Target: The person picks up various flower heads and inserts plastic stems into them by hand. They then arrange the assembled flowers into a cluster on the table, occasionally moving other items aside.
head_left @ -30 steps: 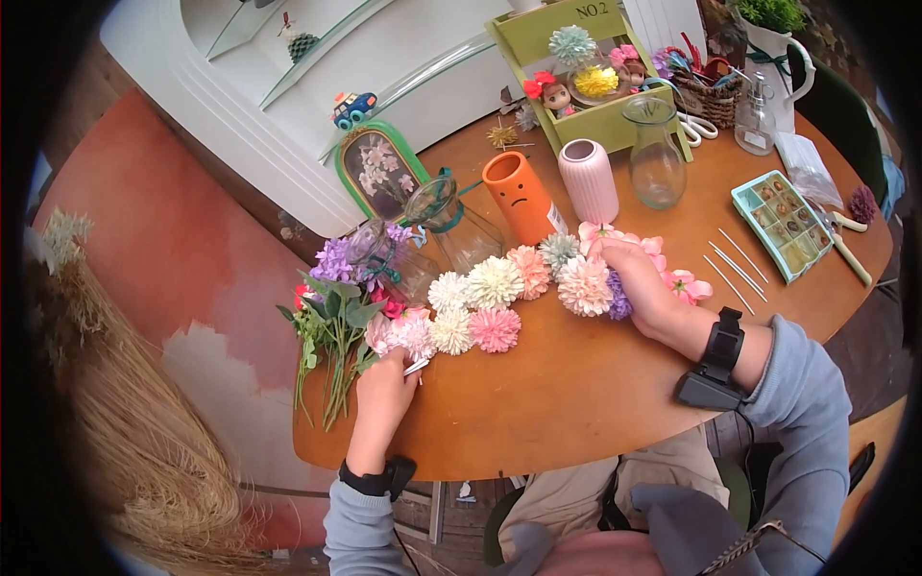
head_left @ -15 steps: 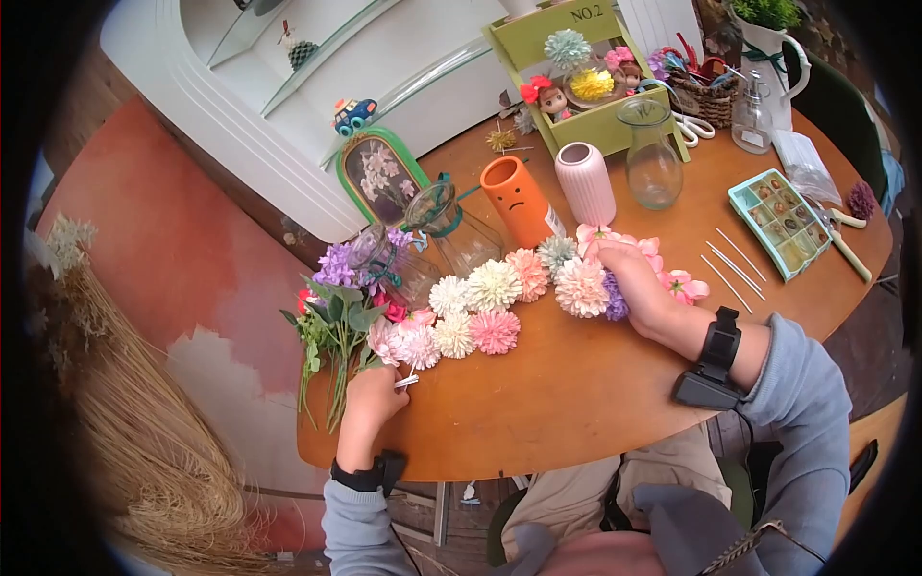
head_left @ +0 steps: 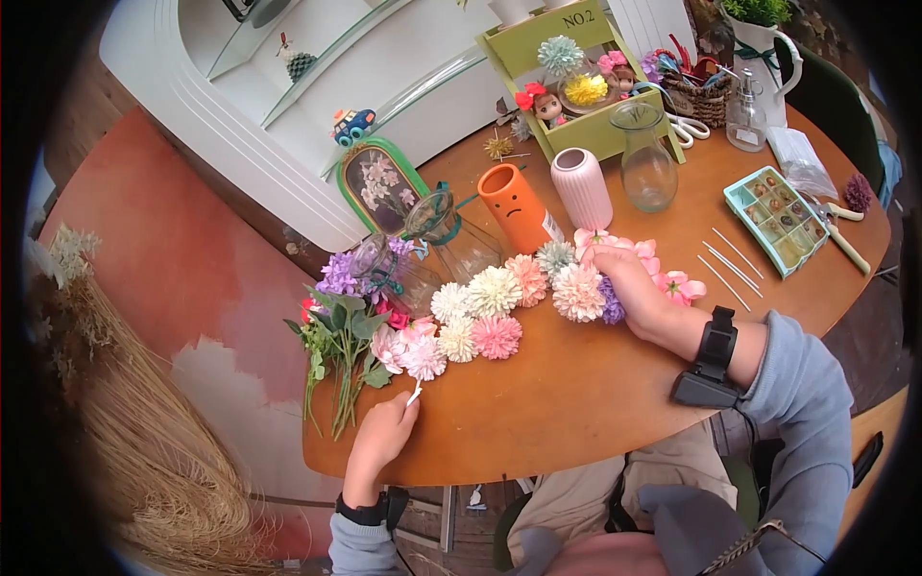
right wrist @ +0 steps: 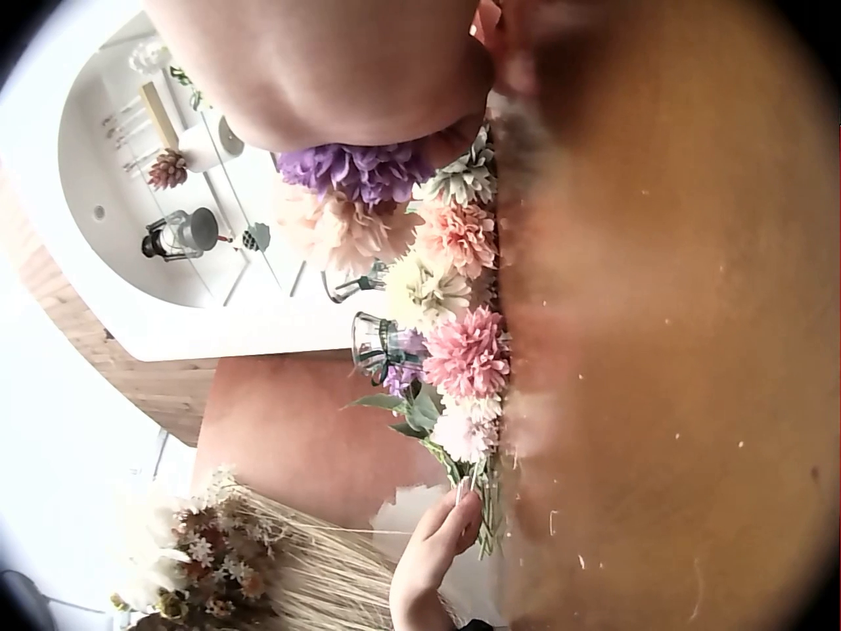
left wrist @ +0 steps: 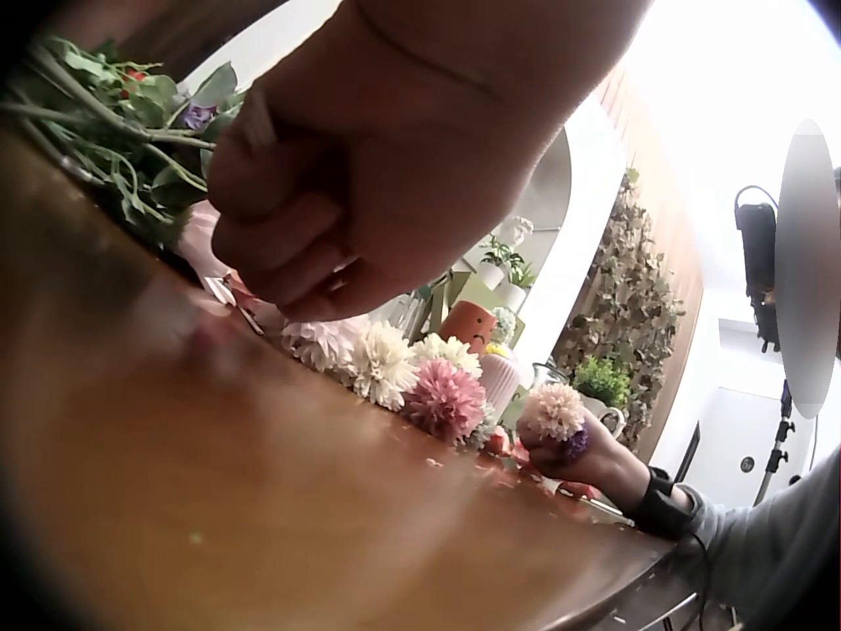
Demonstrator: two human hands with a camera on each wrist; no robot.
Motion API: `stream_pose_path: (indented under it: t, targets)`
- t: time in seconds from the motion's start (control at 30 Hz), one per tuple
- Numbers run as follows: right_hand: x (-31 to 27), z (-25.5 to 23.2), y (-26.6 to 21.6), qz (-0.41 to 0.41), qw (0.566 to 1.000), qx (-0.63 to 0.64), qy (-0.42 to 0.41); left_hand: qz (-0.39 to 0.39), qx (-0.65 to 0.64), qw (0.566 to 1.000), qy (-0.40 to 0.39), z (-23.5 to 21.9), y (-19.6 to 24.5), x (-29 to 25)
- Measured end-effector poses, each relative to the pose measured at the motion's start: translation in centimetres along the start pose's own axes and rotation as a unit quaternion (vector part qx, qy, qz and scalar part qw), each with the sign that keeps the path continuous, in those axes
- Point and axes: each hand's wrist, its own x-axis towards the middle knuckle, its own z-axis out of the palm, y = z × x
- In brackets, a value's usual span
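My left hand pinches a thin white stick between thumb and fingers, just in front of the pale pink flower. In the left wrist view the curled fingers hide most of the stick. My right hand holds a peach pompom flower and a purple flower, both raised above the table in the left wrist view. Between the hands lie a cream flower, a deeper pink flower and several other pompom heads. Leafy green stems lie beyond the left hand.
Behind the flowers stand an orange vase, a pink ribbed vase and glass vases. Several white sticks, a compartment box and pliers lie on the right. Dried grass stands at the left.
My left hand has drawn back from the flowers toward the table's front edge, and the white stick has turned from nearly level to steep. My right hand keeps its hold.
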Motion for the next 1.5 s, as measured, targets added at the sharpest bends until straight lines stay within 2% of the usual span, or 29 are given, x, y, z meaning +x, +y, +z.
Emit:
stream_pose_path:
  t: [0.07,0.13,0.17,0.27,0.37,0.47,0.5,0.6,0.63,0.83,0.93,1.07,1.1,1.3,1.4,1.5]
  targets:
    - [0.0,0.1,-0.1,0.009,1.000,0.008,0.004,0.021,-0.105,0.993,-0.057,-0.5,0.5,-0.6]
    - [0.1,-0.2,0.1,-0.010,1.000,-0.012,-0.002,0.035,-0.229,0.963,-0.138,-0.8,1.2,-1.3]
    - [0.1,-0.2,0.2,-0.019,1.000,-0.022,-0.006,0.045,-0.276,0.943,-0.183,-1.2,1.7,-1.5]
    - [-0.1,0.0,-0.2,-0.011,1.000,-0.022,-0.001,0.050,-0.479,0.847,-0.224,-0.9,1.9,-2.0]
    - [0.2,-0.2,0.1,-0.004,1.000,-0.006,-0.008,0.116,-0.579,0.790,-0.163,-0.2,3.1,-1.5]
    - [0.2,0.0,-0.1,-0.009,1.000,0.005,0.006,0.108,-0.636,0.760,-0.076,0.2,5.1,-0.8]
    - [0.1,-0.1,-0.1,-0.008,1.000,0.004,0.002,0.115,-0.642,0.755,-0.071,0.3,4.8,-0.4]
    - [0.0,-0.1,-0.3,-0.006,1.000,-0.001,-0.002,0.116,-0.669,0.731,0.067,1.6,5.2,1.3]
    - [-0.1,0.1,-0.4,-0.006,1.000,-0.005,0.002,0.144,-0.670,0.726,0.064,1.7,4.8,1.8]
    - [-0.2,0.1,-0.2,-0.005,1.000,-0.002,0.003,0.217,-0.640,0.723,0.145,3.4,6.1,3.1]
    - [-0.2,0.0,-0.3,0.003,1.000,-0.008,0.000,0.251,-0.659,0.705,0.079,4.5,6.0,3.0]
    - [-0.3,0.2,-0.3,0.015,1.000,-0.007,-0.002,0.244,-0.634,0.731,0.056,5.4,5.7,2.4]
    - [-0.3,0.1,-0.3,0.015,1.000,-0.009,-0.005,0.215,-0.633,0.741,0.068,5.2,6.2,2.2]
    - [0.0,-0.1,0.0,0.010,1.000,-0.012,-0.007,0.236,-0.646,0.715,0.126,5.8,6.0,2.3]
    - [-0.2,0.2,-0.2,0.014,1.000,-0.009,0.001,0.231,-0.600,0.756,0.126,5.6,6.2,2.0]
    - [-0.1,0.0,-0.1,0.013,1.000,-0.011,-0.010,0.183,-0.594,0.775,0.112,5.7,5.9,1.6]
